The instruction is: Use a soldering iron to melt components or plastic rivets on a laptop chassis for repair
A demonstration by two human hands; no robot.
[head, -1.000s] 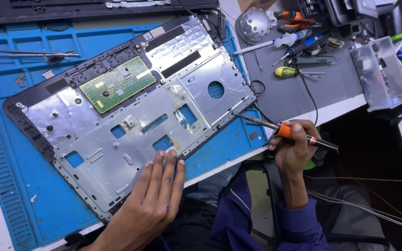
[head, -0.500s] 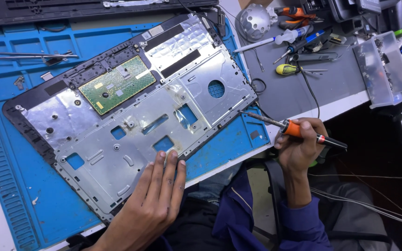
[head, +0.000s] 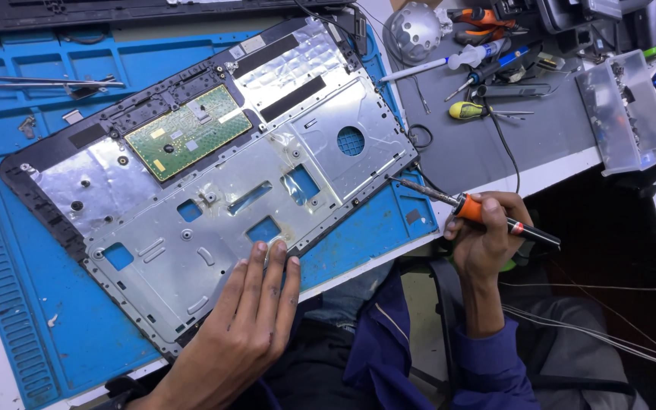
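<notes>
Blue mat (head: 32,250) on the left of the table, laptop shell (head: 214,190) lying tilted across it, insides up. Left hand (head: 252,319) rests flat on its near edge, fingers straight and together, gripping nothing. Shell looks light, stiff and thin, with a fragile green board (head: 187,133), so I'd grab it by the black rim. Right hand (head: 487,235) is wrapped around a soldering iron (head: 472,209), tip at the shell's right corner. Can't make out the tools (head: 487,68) beyond; the tray (head: 624,114) is partly cut off.

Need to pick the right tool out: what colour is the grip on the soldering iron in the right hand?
Orange, on a black handle: soldering iron in the right hand, head view.
</notes>
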